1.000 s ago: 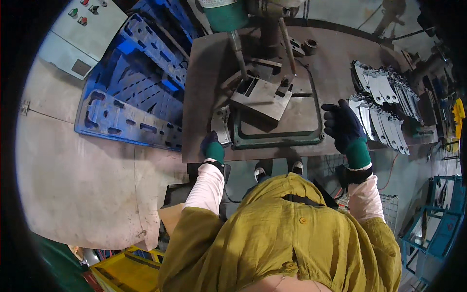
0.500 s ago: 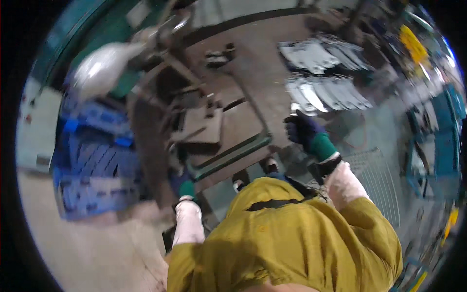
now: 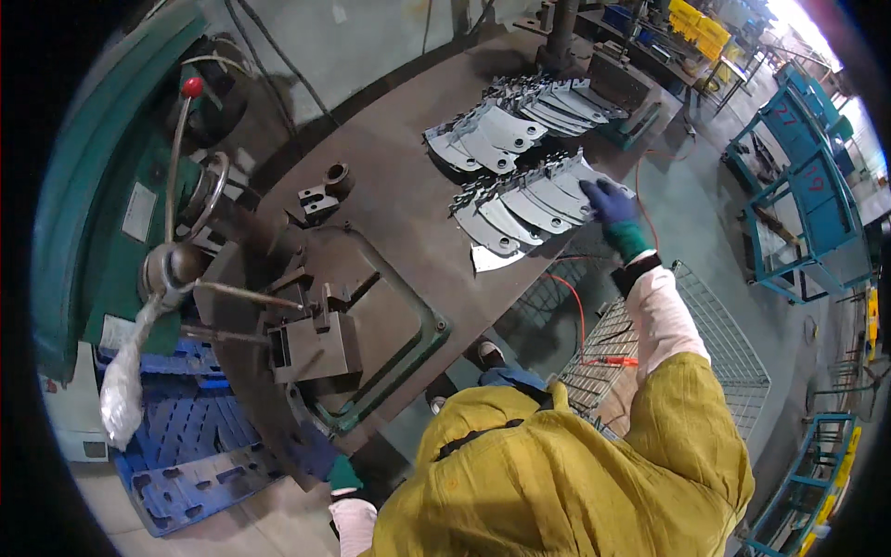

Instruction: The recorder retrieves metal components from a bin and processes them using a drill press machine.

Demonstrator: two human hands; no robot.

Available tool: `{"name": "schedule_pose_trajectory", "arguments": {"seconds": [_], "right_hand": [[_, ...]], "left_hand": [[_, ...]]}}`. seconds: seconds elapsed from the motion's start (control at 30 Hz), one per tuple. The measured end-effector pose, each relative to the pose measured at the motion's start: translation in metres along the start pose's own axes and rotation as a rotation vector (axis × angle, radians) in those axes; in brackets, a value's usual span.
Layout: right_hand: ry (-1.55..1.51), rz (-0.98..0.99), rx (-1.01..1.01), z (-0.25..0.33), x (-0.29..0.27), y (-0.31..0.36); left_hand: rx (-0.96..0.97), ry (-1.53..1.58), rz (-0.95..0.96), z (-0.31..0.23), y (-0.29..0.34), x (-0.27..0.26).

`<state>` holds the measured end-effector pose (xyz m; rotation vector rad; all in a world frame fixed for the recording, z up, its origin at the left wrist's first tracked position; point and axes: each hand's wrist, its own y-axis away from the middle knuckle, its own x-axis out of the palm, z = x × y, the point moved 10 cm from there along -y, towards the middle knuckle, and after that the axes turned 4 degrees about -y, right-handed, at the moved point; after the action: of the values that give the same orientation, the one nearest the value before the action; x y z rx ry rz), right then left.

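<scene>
My right hand (image 3: 608,203), in a dark blue glove with a green cuff, is at the right end of the nearer row of curved grey metal plates (image 3: 534,206). Its fingers reach out over the endmost plate, and no plate is visibly lifted. The plates overlap like a fan, each with a hole near its rounded end. A second such row of plates (image 3: 492,135) lies behind. At the table's near left edge, my left hand (image 3: 314,453), in the same kind of glove, hangs low and dim beside the press base; its fingers cannot be made out.
A green press with a red-knobbed lever (image 3: 191,88) stands at left, its steel block fixture (image 3: 316,351) on the brown table (image 3: 399,223). Blue plastic pallets (image 3: 200,483) lie below. A wire basket (image 3: 715,343) is right of me, with blue carts (image 3: 803,176) beyond.
My view has swung, bringing the plates closer to the middle. My right hand has moved from in front of the near row onto its right end. My left hand is lower in view.
</scene>
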<state>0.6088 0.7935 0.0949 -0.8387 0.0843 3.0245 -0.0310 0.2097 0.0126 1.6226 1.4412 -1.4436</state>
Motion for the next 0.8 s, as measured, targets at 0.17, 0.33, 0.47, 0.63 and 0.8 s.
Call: {"name": "schedule_pose_trajectory", "arguments": {"seconds": [0.17,0.33,0.47,0.63,0.8], "right_hand": [[0.481,-0.029,-0.035,-0.022,-0.044,-0.080],[0.688,0.267,0.130,-0.036,-0.016,-0.116],[0.643,0.327,0.150,-0.050,-0.005,-0.142],[0.662,0.472,0.095,-0.033,0.018,-0.150],[0.271,0.442,0.070,-0.008,0.049,-0.139]], "left_hand": [[0.469,0.579,0.428,-0.230,0.073,-0.058],[0.589,0.462,1.401,-0.377,0.167,0.014],[0.413,0.551,1.689,-0.440,0.217,0.061],[1.066,0.349,0.974,-0.519,0.219,0.093],[1.259,0.095,0.703,-0.596,0.220,0.111]]}}
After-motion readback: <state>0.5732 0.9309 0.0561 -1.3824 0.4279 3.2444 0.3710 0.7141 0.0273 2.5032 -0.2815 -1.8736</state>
